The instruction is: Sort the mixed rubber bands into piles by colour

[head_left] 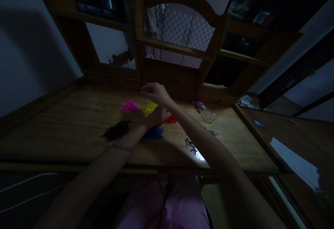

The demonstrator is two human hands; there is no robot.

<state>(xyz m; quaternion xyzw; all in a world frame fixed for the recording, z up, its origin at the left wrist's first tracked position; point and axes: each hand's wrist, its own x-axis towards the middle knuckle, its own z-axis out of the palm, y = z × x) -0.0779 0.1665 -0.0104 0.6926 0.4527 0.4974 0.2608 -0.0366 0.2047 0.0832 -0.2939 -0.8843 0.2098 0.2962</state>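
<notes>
Small piles of coloured bands lie on a wooden desk (pixel 78 124): a pink pile (pixel 128 106), a yellow pile (pixel 150 108), a red pile (pixel 171 120), a blue pile (pixel 154 133) and a black pile (pixel 116 130). My right hand (pixel 153 91) is raised above the yellow pile, its fingers pinched together toward the left; what they hold is too small to make out. My left hand (pixel 156 115) rests low between the yellow, red and blue piles, mostly hidden under my right forearm. A thin bracelet (pixel 122 147) circles my left wrist.
A small clear bottle with a pink cap (pixel 206 112) lies at the right of the desk. A short chain of mixed-colour bands (pixel 191 145) lies near the front edge. A wooden hutch with shelves (pixel 180 48) rises behind. The room is dim.
</notes>
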